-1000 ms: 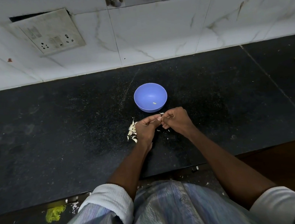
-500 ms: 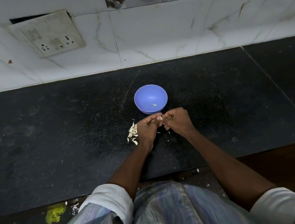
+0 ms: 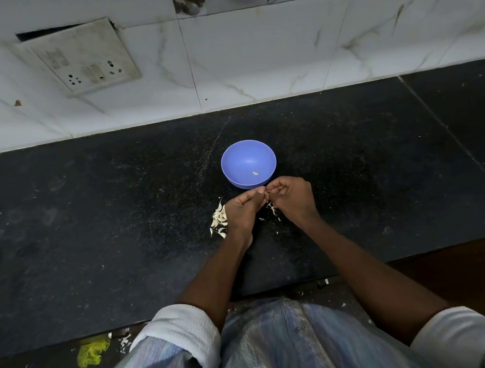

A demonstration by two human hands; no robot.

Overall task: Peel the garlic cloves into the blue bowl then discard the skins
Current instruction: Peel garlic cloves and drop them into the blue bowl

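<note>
Fingers of left hand (image 3: 243, 211) and right hand (image 3: 292, 197) pinch 1 hidden garlic clove (image 3: 267, 192), its axis indiscernible.

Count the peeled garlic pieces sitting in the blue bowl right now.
1: a single pale piece lies on the inner floor of the blue bowl, toward its near side. The hands cover the near rim, so another might be hidden.

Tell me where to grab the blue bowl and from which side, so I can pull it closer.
Pinch the rim of the blue bowl on its right side, thumb inside, fingers outside. It stands upright and open, so the thin lip is free. Both the left hand and right hand crowd the near edge, and a peeled clove lies low inside.
</note>
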